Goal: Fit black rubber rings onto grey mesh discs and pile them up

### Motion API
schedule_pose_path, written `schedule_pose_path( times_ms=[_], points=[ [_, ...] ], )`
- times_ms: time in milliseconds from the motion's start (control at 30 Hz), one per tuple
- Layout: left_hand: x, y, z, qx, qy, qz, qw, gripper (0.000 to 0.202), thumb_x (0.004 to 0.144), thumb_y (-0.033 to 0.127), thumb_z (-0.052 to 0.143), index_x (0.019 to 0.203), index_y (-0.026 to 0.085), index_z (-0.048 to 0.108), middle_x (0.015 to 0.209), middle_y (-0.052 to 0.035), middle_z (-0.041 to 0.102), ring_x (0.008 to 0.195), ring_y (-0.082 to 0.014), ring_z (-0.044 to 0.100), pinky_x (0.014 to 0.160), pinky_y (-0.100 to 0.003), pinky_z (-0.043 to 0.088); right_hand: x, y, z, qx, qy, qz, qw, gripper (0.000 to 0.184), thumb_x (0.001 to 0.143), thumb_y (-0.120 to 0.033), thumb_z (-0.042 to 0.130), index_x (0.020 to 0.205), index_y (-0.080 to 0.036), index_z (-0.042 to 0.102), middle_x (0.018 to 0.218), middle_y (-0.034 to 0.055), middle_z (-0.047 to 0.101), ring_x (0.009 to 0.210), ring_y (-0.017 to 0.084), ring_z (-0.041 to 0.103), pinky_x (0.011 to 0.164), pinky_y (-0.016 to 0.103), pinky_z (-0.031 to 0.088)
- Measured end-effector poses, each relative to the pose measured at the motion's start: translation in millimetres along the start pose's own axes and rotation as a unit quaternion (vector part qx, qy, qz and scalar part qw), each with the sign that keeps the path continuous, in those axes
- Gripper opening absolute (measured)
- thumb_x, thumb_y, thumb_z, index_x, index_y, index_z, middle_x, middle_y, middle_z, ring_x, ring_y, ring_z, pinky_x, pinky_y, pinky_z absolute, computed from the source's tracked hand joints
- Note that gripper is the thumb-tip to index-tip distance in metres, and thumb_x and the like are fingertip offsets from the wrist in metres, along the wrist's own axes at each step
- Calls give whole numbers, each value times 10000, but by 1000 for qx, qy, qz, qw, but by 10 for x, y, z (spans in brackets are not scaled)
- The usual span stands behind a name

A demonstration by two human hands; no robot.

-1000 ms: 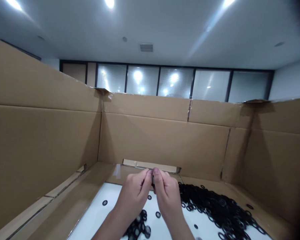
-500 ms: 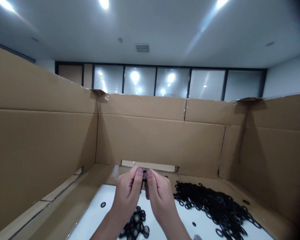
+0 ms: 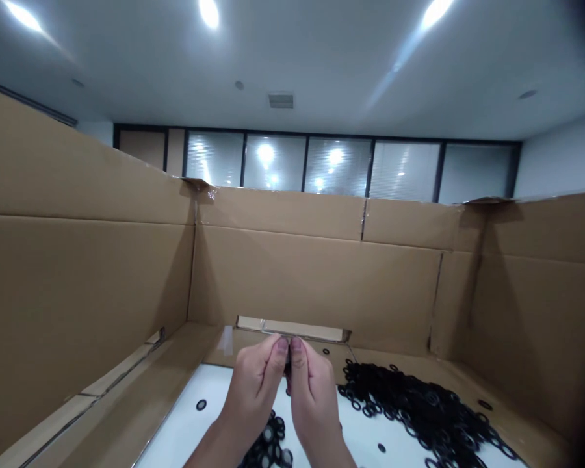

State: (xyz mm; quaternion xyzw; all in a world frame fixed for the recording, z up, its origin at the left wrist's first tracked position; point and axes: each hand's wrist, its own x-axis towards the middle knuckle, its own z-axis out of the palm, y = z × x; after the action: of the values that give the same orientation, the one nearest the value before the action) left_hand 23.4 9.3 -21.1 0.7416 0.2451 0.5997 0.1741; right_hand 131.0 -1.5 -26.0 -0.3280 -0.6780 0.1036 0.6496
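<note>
A small dark piece (image 3: 288, 364) sat upheld in front of you, pinched between your thumbs (image 3: 277, 364); it was mostly hidden, so its long axis could not be told. Your left hand (image 3: 253, 377) gripped it from the left, your right hand (image 3: 316, 390) from the right, neither nearer, fingers curled in. Below, dark discs (image 3: 273, 445) clustered on the white board's (image 3: 180, 422) near side; black rings (image 3: 419, 409) lay heaped right, all inside a cardboard box (image 3: 283, 273).

ceiling lights (image 3: 208, 13) lit | vent (image 3: 281, 101) overhead | dark-framed windows (image 3: 348, 167) beyond | cardboard walls (image 3: 297, 276)
</note>
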Motion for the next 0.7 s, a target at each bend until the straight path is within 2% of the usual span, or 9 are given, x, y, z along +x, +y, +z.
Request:
schedule_pose_path(
  times_ms=[200,400,500,600,700],
  points=[
    [-5,13,13,18,13,8,1000,375,1048,305,342,685,213,357,590,51,350,506,-105,348,507,-243,269,-56,-28,40,-39,48,-50,997,401,1061,-287,340,678,-204,424,559,-40,435,480,111,408,474,224,297],
    [-10,-16,3,2,3,-30,1000,411,1050,344,325,660,213,337,579,44,357,513,-110,357,518,-256,276,-44,-81,-45,-48,36,-62,996,401,1057,-279,358,672,-201,434,564,-42,436,477,104,406,477,218,303],
    [12,7,-24,-52,-11,-77,996,385,1033,420,387,714,206,419,624,38,399,558,-117,397,536,-246,324,3,-80,-123,-30,22,-33,999,435,1064,-305,344,655,-201,452,526,-46,430,452,105,400,462,219,304],
    [45,66,-45,-137,-59,-127,981,267,970,443,540,898,186,539,713,23,480,633,-126,463,578,-237,397,60,-77,-205,-25,26,-3,999,469,1062,-346,352,619,-207,416,500,-49,406,449,107,396,462,222,304],
    [77,89,-76,-212,-96,-184,955,267,931,434,600,974,174,562,711,27,491,608,-118,465,543,-230,410,114,-64,-294,-24,-35,-1,999,478,1062,-375,353,620,-203,414,518,-43,429,477,108,417,490,225,316]
  ],
)
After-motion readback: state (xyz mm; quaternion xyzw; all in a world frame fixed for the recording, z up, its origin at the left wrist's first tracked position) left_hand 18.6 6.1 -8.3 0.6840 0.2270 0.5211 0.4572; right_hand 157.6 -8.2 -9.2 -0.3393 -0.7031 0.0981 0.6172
